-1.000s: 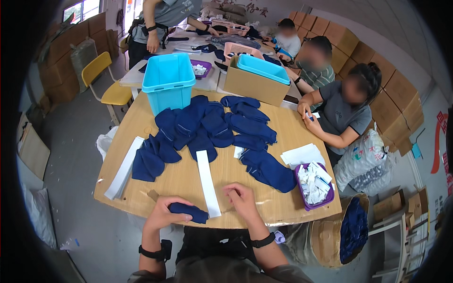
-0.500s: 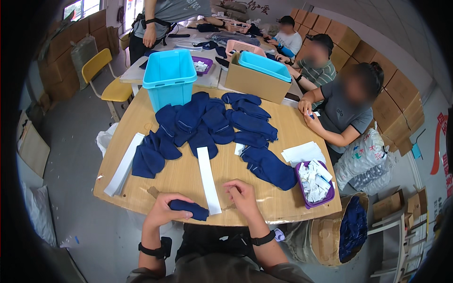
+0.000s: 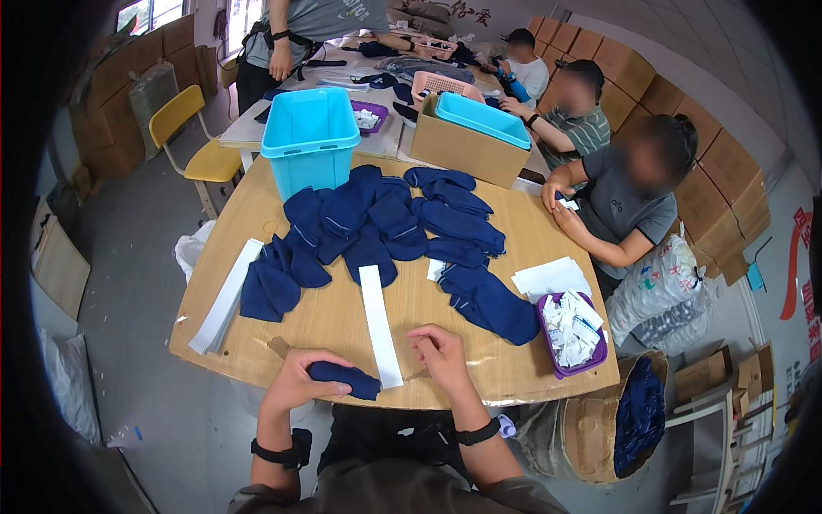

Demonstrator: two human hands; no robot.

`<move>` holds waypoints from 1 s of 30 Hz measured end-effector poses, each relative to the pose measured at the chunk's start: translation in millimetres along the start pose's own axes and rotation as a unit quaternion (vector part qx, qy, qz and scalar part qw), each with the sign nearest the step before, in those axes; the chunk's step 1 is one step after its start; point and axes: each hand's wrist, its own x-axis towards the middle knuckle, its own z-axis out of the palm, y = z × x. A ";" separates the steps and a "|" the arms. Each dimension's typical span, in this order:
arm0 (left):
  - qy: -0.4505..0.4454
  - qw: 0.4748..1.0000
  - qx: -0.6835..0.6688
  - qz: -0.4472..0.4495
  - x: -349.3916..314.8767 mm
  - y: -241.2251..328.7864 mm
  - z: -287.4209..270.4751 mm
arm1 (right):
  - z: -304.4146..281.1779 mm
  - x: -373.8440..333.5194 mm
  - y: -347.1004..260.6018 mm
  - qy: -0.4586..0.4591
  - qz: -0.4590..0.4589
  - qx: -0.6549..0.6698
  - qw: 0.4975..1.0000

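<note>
My left hand [image 3: 298,378] is closed around a folded navy sock [image 3: 344,380] at the table's near edge. Just right of that sock lies a long white paper strip [image 3: 380,330], its near end close to it. Beyond the strip, my right hand [image 3: 440,355] hovers over the wood with fingers curled in and thumb close to them; whatever they hold, if anything, is hidden. A loose heap of navy socks [image 3: 368,227] covers the middle of the table, and more socks [image 3: 491,304] lie toward the right.
White strips [image 3: 224,300] lie at the table's left. A purple basket [image 3: 558,371] of small white tags and white sheets [image 3: 552,278] sit at the right. Turquoise bin [image 3: 310,146] and cardboard box [image 3: 467,152] stand at the far side. A co-worker [image 3: 612,201] sits at the right edge.
My hands and the sock stay almost still. The co-worker at the right has shifted hands slightly, and a white piece shows more plainly in them.
</note>
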 end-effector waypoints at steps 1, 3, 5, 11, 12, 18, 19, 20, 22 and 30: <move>-0.001 1.000 0.004 0.007 -0.2 -1.1 -1.0 | 0.8 -0.1 -0.3 0.000 0.000 -0.002 1.000; -0.003 1.000 0.009 0.010 0.2 -1.3 -1.6 | 1.0 0.0 -0.9 0.002 0.000 -0.004 1.000; -0.003 1.000 0.015 0.010 0.1 -0.4 -1.1 | 0.5 0.1 -0.4 0.001 -0.001 -0.002 1.000; 0.000 0.999 0.031 0.021 -2.0 0.2 -5.0 | 5.1 1.2 -1.7 -0.005 -0.003 -0.003 1.000; 0.002 0.999 0.037 0.019 -1.1 1.0 -4.3 | 5.0 1.1 -1.9 -0.002 -0.005 -0.005 1.000; 0.000 0.998 0.070 0.005 8.1 -1.3 4.1 | -7.9 -0.5 9.4 0.021 -0.016 -0.006 1.000; 0.018 0.996 0.084 0.009 6.5 -2.8 3.9 | -5.2 -0.6 10.6 0.049 -0.023 -0.006 0.999; 0.032 0.995 0.095 0.014 -1.7 -1.9 0.3 | 5.2 1.5 13.2 0.023 -0.033 -0.004 0.999; 0.042 0.997 0.068 0.006 -7.3 -13.5 -8.0 | 8.7 5.4 11.6 0.020 -0.049 -0.007 0.999; 0.026 0.999 -0.006 -0.024 0.9 -3.2 3.7 | 2.1 -0.2 6.1 0.018 -0.070 -0.013 0.997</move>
